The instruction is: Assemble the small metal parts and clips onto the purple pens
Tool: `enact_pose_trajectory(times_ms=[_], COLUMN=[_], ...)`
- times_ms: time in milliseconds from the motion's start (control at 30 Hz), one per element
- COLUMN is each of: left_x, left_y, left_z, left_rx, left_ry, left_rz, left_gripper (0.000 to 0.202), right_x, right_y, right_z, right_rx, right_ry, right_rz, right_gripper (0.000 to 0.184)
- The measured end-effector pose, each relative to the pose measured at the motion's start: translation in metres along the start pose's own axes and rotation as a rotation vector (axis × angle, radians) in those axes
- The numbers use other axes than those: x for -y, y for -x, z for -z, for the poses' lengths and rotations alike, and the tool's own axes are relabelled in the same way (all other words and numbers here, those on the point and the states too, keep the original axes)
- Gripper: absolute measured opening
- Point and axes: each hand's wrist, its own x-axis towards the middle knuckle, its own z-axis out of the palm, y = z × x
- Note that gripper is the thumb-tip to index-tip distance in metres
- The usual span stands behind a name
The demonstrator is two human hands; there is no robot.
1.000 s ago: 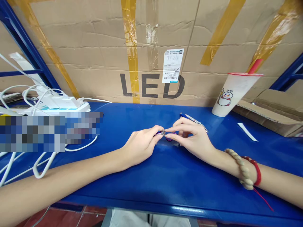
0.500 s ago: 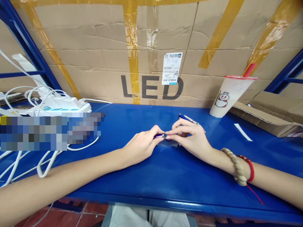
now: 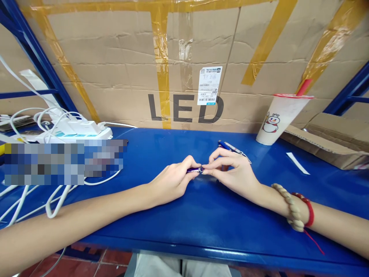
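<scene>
My left hand [image 3: 174, 177] pinches a dark purple pen [image 3: 193, 170] between thumb and fingers, with a silvery ringed end pointing right. The rest of its barrel is hidden in the hand. My right hand [image 3: 230, 165] meets that end, thumb and index fingertips pressed together right against it. Whatever lies between those fingertips is too small or covered to make out. Just behind the right hand, a blue pen [image 3: 224, 145] and a white-and-blue pen [image 3: 233, 147] lie on the blue table [image 3: 173, 219], partly covered by the fingers.
A tilted-looking drink cup [image 3: 269, 125] with a red straw stands back right, near a paper strip [image 3: 298, 163] and an open cardboard box [image 3: 325, 148]. White cables and a power strip [image 3: 77, 132] crowd the left. A large carton [image 3: 121, 77] walls the back.
My right fingertips have shifted slightly at the pen's end, and the purple bit seen under them before is now out of sight. My left hand keeps its grip.
</scene>
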Motion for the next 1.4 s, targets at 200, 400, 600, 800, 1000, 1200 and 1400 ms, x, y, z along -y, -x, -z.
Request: enact_pose_trajectory(times_ms=[200,400,600,800,1000,1200,1400], left_x=[0.004,0.005,0.003,0.003,-0.001,0.000,0.004], left_y=[0.001,0.000,-0.001,-0.002,-0.002,-0.002,-0.004], left_z=[-0.001,-0.003,-0.002,-0.003,-0.003,-0.006,0.001], left_rx=[-0.015,-0.057,-0.034,-0.085,-0.106,-0.077,-0.025], left_ry=[-0.051,-0.097,-0.071,-0.109,-0.098,-0.174,-0.108], left_rz=[-0.100,-0.150,-0.125,-0.093,-0.058,-0.031,0.047], left_gripper=[0.006,0.005,0.011,0.010,0.013,0.020,0.024], right_x=[-0.001,-0.004,-0.004,-0.008,-0.008,-0.011,-0.015], right_y=[-0.001,0.001,0.000,0.001,-0.001,-0.003,-0.014], right_z=[-0.003,-0.005,-0.005,-0.006,-0.008,-0.002,0.000], right_rx=[0.060,0.135,0.211,0.210,0.140,0.174,0.109], right_ry=[-0.142,-0.251,-0.295,-0.263,-0.191,-0.079,0.309], right_rz=[-0.180,-0.404,-0.538,-0.558,-0.492,-0.321,0.119], right_gripper=[0.013,0.020,0.029,0.034,0.038,0.030,0.020])
